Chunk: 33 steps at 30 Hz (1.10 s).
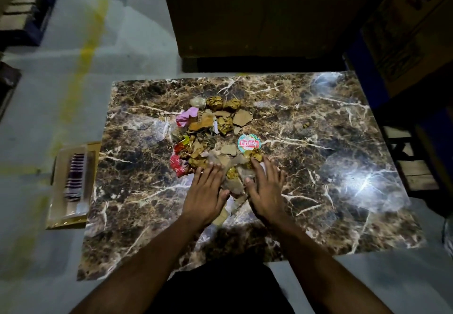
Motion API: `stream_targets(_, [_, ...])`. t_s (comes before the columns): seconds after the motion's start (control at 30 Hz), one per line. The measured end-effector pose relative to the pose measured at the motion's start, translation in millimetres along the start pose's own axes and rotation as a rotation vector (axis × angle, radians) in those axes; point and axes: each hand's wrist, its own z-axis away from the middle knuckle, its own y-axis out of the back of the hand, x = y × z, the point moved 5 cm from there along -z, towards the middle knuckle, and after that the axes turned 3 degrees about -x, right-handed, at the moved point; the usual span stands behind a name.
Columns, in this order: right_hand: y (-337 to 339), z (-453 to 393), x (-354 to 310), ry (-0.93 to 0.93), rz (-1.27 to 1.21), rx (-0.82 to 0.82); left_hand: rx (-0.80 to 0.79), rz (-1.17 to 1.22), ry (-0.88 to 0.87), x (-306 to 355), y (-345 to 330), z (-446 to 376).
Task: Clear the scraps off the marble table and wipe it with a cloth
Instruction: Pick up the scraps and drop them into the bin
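We see the marble table point(306, 142) with bare stone all round the scraps point(208, 130), widest toward its right edge and near edge. The heap lies left of centre, its long axis running from the far side toward us. Our left hand point(208, 191) and right hand point(264, 191) rest flat, fingers straight, at the pile's near end, slightly apart. A cloth point(74, 179) lies in a box point(71, 218) just beside the table's left edge.
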Motion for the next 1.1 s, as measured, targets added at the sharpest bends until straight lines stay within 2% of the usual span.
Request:
stream_targets(0.17, [2.8, 4.1, -4.1, 0.037, -0.100, 0.070, 0.048, 0.106, 0.040, 0.0, -13.0, 18.8])
stream_targets(0.23, [6.7, -1.9, -7.0, 0.078, -0.037, 0.071, 0.069, 0.140, 0.080, -1.6, -15.5, 21.4])
stream_targets(0.33, [7.0, -17.7, -11.6, 0.136, 0.133, -0.012, 0.192, 0.177, 0.162, -1.5, -5.3, 30.1])
stream_targets(0.43, [-0.1, -24.9, -12.2, 0.165, 0.169, -0.095, 0.279, 0.271, 0.320, -13.3, 0.7, 47.6])
stream_targets(0.5, [-2.2, -21.9, -11.3, 0.178, 0.104, -0.081, 0.260, 0.355, 0.369, -20.8, -10.4, 57.3])
stream_targets(0.63, [-12.0, -14.8, -20.5, 0.158, -0.092, -0.057, 0.342, 0.469, 0.171, -8.1, -21.0, 46.4])
stream_targets(0.67, [-16.1, -13.3, -26.0, 0.160, -0.132, -0.051, 0.357, 0.508, 0.168, -2.7, -18.9, 36.0])
stream_targets(0.77, [-28.9, -8.5, -40.4, 0.219, -0.170, 0.034, 0.378, 0.646, 0.232, 10.2, -11.8, 6.5])
stream_targets(0.87, [-34.0, -12.9, -44.4, 0.171, -0.260, 0.136, 0.463, 0.726, 0.297, 13.3, -12.4, -3.3])
stream_targets(0.97, [-35.7, -12.6, -55.4, 0.133, -0.349, 0.166, 0.569, 0.860, 0.354, 12.2, -13.9, -4.2])
stream_targets(1.03, [-35.0, -11.2, -63.4, 0.060, -0.492, 0.148, 0.625, 0.939, 0.371, 11.5, -14.1, -5.2])
stream_targets(1.1, [-32.0, -9.1, -72.8, -0.062, -0.737, 0.096, 0.642, 1.081, 0.411, 14.0, -10.2, -7.7])
